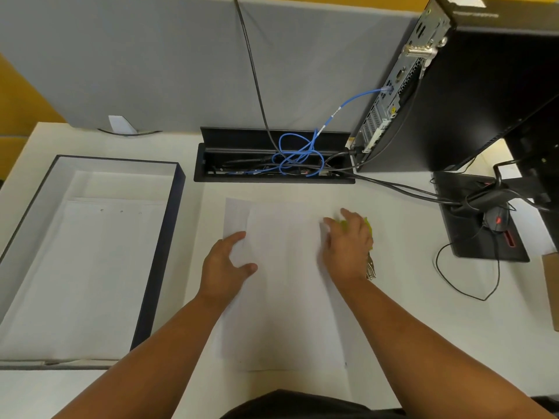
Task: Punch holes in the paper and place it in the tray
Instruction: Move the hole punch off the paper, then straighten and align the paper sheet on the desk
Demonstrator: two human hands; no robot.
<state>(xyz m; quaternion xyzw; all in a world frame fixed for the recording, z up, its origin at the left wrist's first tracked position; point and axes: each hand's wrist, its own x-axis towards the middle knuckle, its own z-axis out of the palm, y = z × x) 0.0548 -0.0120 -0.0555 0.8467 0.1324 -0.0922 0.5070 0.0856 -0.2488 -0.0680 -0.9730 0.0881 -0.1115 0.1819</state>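
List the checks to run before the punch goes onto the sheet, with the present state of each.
1. Paper flat on the desk: ok.
2. Left hand steadying the paper's left edge: ok.
3. Right hand on the green punch: ok; firm grasp: cannot tell.
4. Paper already punched: cannot tell, too washed out.
5. Tray within reach at left, open: ok; it already holds punched sheets.
6. Cables clear of the paper: ok.
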